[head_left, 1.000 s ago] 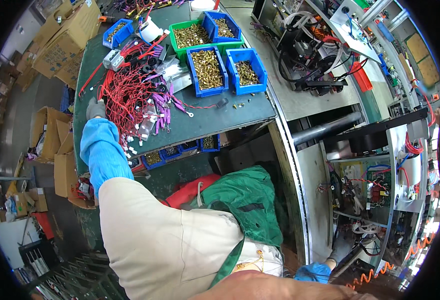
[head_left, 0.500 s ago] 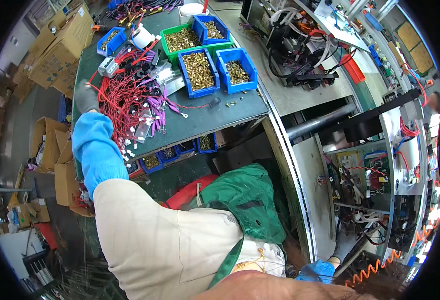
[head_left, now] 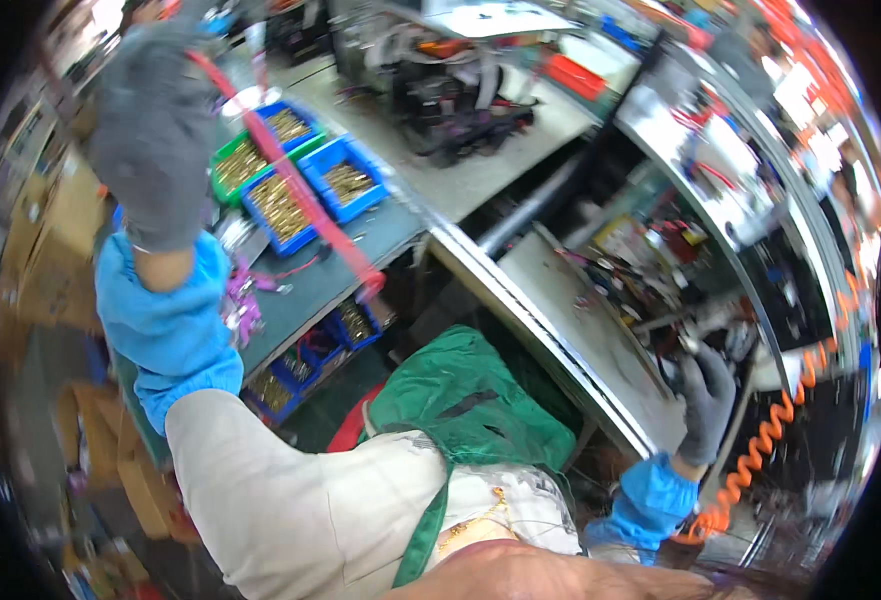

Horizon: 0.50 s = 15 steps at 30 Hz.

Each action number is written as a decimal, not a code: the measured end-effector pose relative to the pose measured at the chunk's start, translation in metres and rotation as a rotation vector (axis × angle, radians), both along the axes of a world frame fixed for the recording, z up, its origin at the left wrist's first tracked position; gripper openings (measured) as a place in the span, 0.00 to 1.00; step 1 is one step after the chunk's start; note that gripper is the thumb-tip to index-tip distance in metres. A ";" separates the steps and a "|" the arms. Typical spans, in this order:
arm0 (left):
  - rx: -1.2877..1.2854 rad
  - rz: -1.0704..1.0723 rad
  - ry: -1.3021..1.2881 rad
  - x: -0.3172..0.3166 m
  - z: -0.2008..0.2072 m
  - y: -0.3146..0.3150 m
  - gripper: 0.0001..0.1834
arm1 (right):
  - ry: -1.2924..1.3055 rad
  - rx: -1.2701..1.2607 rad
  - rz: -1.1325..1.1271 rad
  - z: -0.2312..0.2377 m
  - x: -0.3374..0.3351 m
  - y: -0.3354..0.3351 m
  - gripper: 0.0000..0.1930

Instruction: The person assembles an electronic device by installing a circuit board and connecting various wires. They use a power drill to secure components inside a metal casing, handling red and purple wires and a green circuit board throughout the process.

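My left hand (head_left: pixel 155 140), in a grey glove with a blue sleeve cover, is raised close to the view above the workbench (head_left: pixel 325 265). It is blurred, closed on a red wire (head_left: pixel 305 200) that slants down past the parts bins to a blurred end near the bench edge. My right hand (head_left: pixel 705 405), also grey-gloved, is at the front of the open metal cabinet (head_left: pixel 760 270) on the right. Its thumb and fingers reach upward, somewhat apart, beside dark wiring; nothing held shows. Purple terminal sleeves (head_left: pixel 245 300) lie on the bench, partly behind my left arm.
Blue bins (head_left: pixel 342 212) and a green bin (head_left: pixel 222 190) of brass-coloured fittings stand on the bench. More small bins (head_left: pixel 355 335) sit below it. A coiled orange hose (head_left: pixel 755 465) hangs at the right. Cardboard boxes (head_left: pixel 55 230) stand at the left.
My left hand has lifted off the pile of red wires, bringing one up. My right hand has come up into view at the cabinet. The whole view has turned rightward.
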<state>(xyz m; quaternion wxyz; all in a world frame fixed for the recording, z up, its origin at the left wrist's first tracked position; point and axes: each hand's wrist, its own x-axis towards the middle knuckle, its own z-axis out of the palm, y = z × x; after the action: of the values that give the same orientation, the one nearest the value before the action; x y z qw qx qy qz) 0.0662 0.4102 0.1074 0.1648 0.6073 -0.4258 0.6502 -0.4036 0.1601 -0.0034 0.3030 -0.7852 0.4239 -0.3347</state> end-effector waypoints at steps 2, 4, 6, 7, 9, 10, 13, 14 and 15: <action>0.069 -0.207 0.085 -0.048 -0.020 -0.076 0.20 | -0.192 0.054 0.094 0.015 0.017 0.020 0.13; 0.122 -0.486 0.180 -0.103 -0.037 -0.139 0.21 | -0.301 0.140 0.127 0.034 0.040 0.036 0.21; 0.191 -0.783 0.270 -0.148 -0.059 -0.184 0.21 | -0.275 0.195 0.290 0.035 0.053 0.034 0.31; 0.258 -0.913 0.354 -0.177 -0.064 -0.200 0.21 | -0.327 0.103 0.287 0.023 0.052 0.032 0.33; 0.325 -1.055 0.320 -0.222 -0.066 -0.214 0.20 | -0.221 0.012 0.161 0.015 0.051 0.031 0.26; 0.384 -1.148 0.347 -0.239 -0.066 -0.221 0.22 | -0.212 0.140 0.132 0.009 0.040 0.027 0.20; 0.331 -1.459 0.529 -0.256 -0.073 -0.243 0.21 | -0.229 0.297 0.069 -0.008 0.003 0.027 0.11; 0.324 -1.502 0.633 -0.255 -0.073 -0.251 0.19 | -0.240 0.312 0.046 -0.014 -0.014 0.029 0.10; 0.316 -1.522 0.745 -0.249 -0.074 -0.256 0.17 | -0.196 0.349 0.002 -0.021 -0.025 0.031 0.10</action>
<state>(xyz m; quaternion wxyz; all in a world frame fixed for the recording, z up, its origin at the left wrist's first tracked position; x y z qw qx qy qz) -0.1826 0.1545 0.0337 0.5983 0.3461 -0.7206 0.0543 -0.4290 0.1915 -0.0247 0.4747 -0.6849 0.4430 -0.3307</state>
